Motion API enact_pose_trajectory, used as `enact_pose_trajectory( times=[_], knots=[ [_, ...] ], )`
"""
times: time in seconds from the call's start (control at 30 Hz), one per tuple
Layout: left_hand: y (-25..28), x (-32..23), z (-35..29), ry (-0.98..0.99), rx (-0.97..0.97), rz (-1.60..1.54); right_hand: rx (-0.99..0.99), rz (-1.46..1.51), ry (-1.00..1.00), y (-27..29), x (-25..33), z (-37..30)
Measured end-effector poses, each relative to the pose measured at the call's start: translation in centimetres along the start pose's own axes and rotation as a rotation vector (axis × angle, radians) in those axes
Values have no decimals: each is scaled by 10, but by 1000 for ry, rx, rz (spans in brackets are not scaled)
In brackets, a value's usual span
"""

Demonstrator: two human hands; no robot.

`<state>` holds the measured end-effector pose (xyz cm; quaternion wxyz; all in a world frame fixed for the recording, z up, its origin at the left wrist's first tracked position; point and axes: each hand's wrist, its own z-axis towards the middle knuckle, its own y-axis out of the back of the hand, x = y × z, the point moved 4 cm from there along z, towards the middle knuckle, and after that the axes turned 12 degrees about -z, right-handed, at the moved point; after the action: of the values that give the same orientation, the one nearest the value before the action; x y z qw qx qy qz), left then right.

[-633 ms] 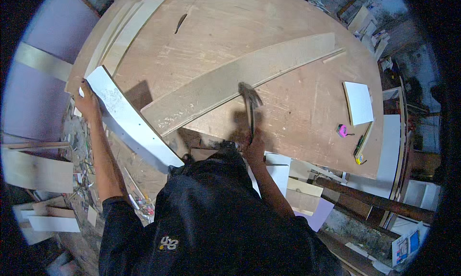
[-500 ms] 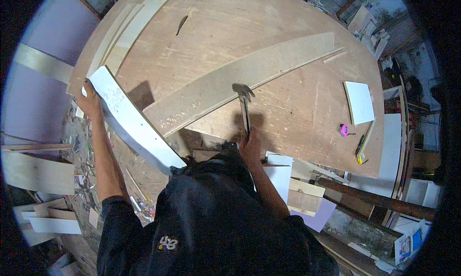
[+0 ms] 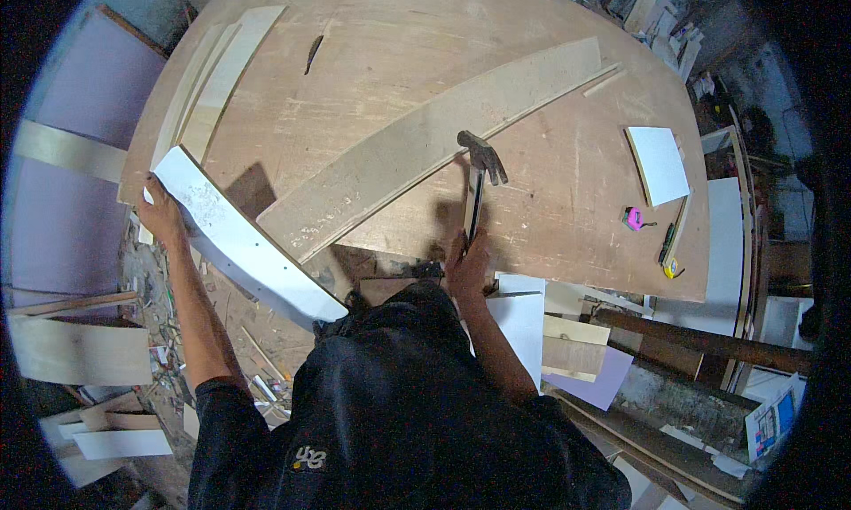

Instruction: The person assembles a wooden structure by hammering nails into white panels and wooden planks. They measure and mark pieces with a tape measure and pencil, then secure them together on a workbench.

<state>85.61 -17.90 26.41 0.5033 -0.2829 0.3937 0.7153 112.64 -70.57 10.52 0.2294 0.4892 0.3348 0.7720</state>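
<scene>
My left hand grips the far left end of a long white board, which slants down toward my body. Small dark dots and a scuffed grey patch mark its face. In my right hand is a claw hammer, held by its handle with the head up over the table. Beyond both hands a long brown plank lies diagonally across the wooden tabletop. The hammer head appears in front of this plank's near edge; whether they touch I cannot tell.
At the right of the table are a white square panel, a pink tape measure and a yellow tape measure. Pale strips lie at the far left. Offcuts and scraps litter the floor on the left.
The hammer has shifted right and its head has turned, with my right hand still around the handle. My left hand and its end of the white board sit slightly lower in view.
</scene>
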Motion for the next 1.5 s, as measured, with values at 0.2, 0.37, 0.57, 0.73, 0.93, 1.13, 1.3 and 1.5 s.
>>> enact_pose_trajectory(
  times=[0.2, 0.37, 0.57, 0.73, 0.93, 1.13, 1.3, 1.5],
  knots=[
    [10, -1, -5, -17, 31, -14, 402, 664, -411, -30, 6, -23],
    [43, -19, -25, -49, 35, -2, 455, 984, -707, -49, 31, -39],
    [72, -54, -51, -175, 184, -109, 575, 1550, -933, -55, 57, -51],
    [88, -54, -58, -83, 304, -358, 543, 1894, -827, -77, 85, -62],
    [94, -50, -64, -194, 424, -480, 393, 1762, -877, -72, 94, -53],
    [75, -35, -35, -139, 396, -255, 276, 906, -690, -60, 79, -67],
    [35, -14, -6, 35, 457, -323, 84, 189, -297, -49, 69, -104],
    [-20, 29, 26, 258, 411, -407, 301, -220, 138, -30, 74, -92]
  ],
)
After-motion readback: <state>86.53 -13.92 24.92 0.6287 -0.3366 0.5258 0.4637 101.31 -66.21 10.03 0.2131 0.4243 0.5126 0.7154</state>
